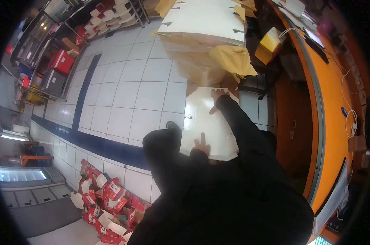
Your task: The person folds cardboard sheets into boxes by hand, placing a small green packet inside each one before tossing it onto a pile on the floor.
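A flat white cardboard sheet (pixel 199 106) with angled corners and small notches lies low in front of me. On its far part, my right hand (pixel 218 99) rests with the fingers spread. My left hand (pixel 202 146) lies on the near part, fingers stretched out and the palm end partly covered by the dark sleeve. Neither hand grips anything. Just beyond the sheet stands a tall stack of similar white sheets (pixel 201 18), with torn brown wrapping paper (pixel 234 59) hanging round its sides.
Red and white folded boxes (pixel 111 200) are heaped at the lower left. An orange counter (pixel 332 106) with cables runs along the right, and a yellow box (pixel 268 45) sits near it. Metal shelving (pixel 64 81) holds a red cooler (pixel 61 61). Tiled floor (pixel 127 94) lies to the left.
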`<state>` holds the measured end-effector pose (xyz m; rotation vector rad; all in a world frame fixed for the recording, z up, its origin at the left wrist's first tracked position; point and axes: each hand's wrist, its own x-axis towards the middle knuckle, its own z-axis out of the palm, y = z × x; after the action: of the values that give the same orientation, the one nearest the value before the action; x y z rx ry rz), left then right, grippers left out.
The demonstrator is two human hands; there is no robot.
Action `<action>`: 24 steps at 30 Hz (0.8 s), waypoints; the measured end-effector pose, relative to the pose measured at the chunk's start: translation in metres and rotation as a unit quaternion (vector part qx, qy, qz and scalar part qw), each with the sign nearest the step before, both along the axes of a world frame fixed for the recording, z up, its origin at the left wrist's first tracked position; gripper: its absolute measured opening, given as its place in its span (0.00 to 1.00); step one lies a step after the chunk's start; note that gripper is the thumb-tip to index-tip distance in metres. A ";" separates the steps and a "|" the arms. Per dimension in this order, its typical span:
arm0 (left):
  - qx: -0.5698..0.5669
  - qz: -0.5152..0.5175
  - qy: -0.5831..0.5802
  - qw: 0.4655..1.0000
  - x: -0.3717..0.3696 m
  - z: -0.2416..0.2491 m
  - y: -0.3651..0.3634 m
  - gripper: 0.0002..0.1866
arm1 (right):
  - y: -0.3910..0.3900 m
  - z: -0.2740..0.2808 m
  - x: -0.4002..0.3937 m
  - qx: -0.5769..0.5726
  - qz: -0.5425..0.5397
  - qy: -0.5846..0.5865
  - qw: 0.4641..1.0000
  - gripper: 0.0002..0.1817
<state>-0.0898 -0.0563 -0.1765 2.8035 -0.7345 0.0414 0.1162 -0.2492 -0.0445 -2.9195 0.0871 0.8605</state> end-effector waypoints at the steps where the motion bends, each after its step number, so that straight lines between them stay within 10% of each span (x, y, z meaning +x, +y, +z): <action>1: 0.012 -0.035 -0.093 0.995 0.001 0.001 0.000 0.37 | -0.003 -0.006 -0.001 -0.006 0.013 -0.021 1.000 0.59; 4: 0.019 0.097 0.297 0.950 0.009 0.044 -0.011 0.31 | -0.001 -0.002 -0.006 -0.027 0.039 -0.058 0.997 0.54; 7: 0.119 -0.011 0.226 0.967 0.009 0.078 -0.009 0.23 | -0.002 0.004 -0.016 -0.009 0.058 -0.087 0.994 0.46; 9: 0.144 -0.017 0.206 0.968 0.009 0.094 -0.009 0.43 | -0.001 0.011 -0.029 0.021 0.065 -0.102 0.992 0.39; 14: 0.145 0.004 0.215 0.966 0.008 0.101 -0.014 0.32 | 0.014 0.037 -0.087 0.026 0.115 -0.259 0.959 0.12; 19: 0.153 0.001 0.197 0.968 0.010 0.100 -0.015 0.32 | 0.047 0.024 -0.165 0.015 0.181 -0.369 0.912 0.12; 24: 0.200 -0.035 0.202 0.958 0.010 0.085 -0.013 0.62 | 0.050 0.000 -0.177 0.020 0.110 -0.381 0.918 0.11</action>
<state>-0.0797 -0.0694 -0.0912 2.9948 -0.8084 -0.7489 -0.0607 -0.1989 -0.0443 -3.0229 -0.3153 -0.3061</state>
